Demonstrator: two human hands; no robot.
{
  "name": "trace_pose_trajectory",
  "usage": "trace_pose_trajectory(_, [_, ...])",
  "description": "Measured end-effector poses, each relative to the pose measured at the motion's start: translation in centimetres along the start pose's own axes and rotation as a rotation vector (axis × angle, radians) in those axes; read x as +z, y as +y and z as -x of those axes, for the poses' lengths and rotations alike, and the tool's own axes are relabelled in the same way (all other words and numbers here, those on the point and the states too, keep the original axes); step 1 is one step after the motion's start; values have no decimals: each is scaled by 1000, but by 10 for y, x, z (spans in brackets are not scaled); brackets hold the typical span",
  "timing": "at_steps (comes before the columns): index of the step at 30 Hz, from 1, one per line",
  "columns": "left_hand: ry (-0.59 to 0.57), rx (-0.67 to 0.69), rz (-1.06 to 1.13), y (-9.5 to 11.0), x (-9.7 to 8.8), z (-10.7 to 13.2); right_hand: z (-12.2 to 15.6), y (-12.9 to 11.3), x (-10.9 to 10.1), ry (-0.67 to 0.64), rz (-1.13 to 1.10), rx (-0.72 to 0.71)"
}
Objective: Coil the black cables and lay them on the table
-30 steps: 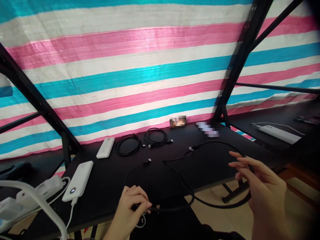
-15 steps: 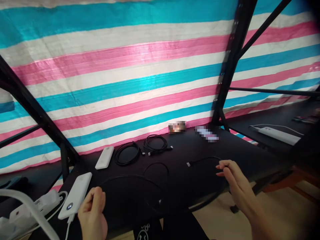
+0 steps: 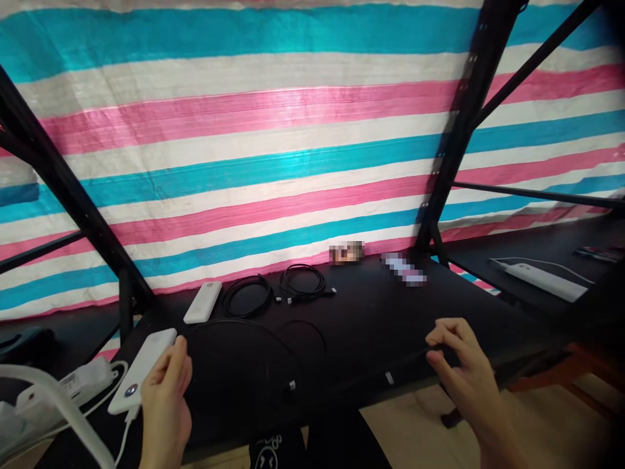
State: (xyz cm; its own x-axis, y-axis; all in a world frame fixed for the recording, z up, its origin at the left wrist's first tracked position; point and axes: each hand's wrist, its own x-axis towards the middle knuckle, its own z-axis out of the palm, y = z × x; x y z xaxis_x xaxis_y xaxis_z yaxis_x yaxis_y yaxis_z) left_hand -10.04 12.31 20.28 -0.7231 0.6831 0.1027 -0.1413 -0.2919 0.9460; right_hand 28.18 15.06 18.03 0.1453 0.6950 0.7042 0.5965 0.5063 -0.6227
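Note:
A thin black cable (image 3: 244, 321) arcs over the dark tabletop between my hands, with much of its dark length hard to make out. My left hand (image 3: 168, 384) is closed in a pinch on it, beside a white power bank (image 3: 146, 368) with a lit round display. At the right, above the table's front edge, my right hand (image 3: 456, 358) pinches the cable with curled fingers. One cable connector (image 3: 389, 377) hangs left of that hand; another metal plug (image 3: 291, 385) shows nearer the middle.
Two coiled black cables (image 3: 249, 296) and a second white power bank (image 3: 204, 303) lie toward the back. A white power strip (image 3: 73, 391) stands at left. Black metal posts (image 3: 449, 143) flank the table before a striped sheet (image 3: 273, 163). Two blurred items lie at the back right.
The cable end by my right hand has swung down toward the table's front edge. My right hand has lowered slightly and its fingers have curled in. My left hand has shifted a little left and up.

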Motion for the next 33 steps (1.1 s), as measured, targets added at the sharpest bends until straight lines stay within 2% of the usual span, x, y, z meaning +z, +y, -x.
trace_pose_trajectory(3, [-166, 20, -98, 1, 8, 9, -2, -9, -1, 16, -71, 22])
trace_pose_trajectory(5, [-217, 43, -121, 4, 12, 12, -2, -14, -1, 50, -103, 91])
trace_pose_trajectory(9, [-226, 113, -176, 13, 11, 7, 1, -19, -4, 246, -202, 339])
trace_pose_trajectory(12, [-337, 119, -288, 20, 4, 2, -1, -25, -3, 359, -272, 438])
trace_pose_trajectory(16, [-623, 34, -386, 23, 4, 11, -7, -42, 10, 307, -442, 528])
trace_pose_trajectory(18, [-696, -8, -364, 21, 11, 21, -7, -54, 19, 215, -506, 537])
trace_pose_trajectory(22, [-719, -24, -290, 17, 27, 36, -3, -76, 28, -52, -435, 496])
trace_pose_trajectory(24, [-694, -18, -279, 16, 30, 35, -1, -82, 26, -114, -340, 487])
trace_pose_trajectory(26, [-661, -18, -278, 17, 28, 29, -1, -85, 21, -70, -283, 498])
trace_pose_trajectory(28, [-652, -36, -276, 18, 25, 22, -5, -86, 17, 30, -325, 528])
trace_pose_trajectory(30, [-672, -79, -281, 19, 22, 15, -9, -86, 14, 108, -465, 569])
trace_pose_trajectory(33, [-715, -151, -286, 20, 21, 13, -13, -87, 12, 99, -699, 624])
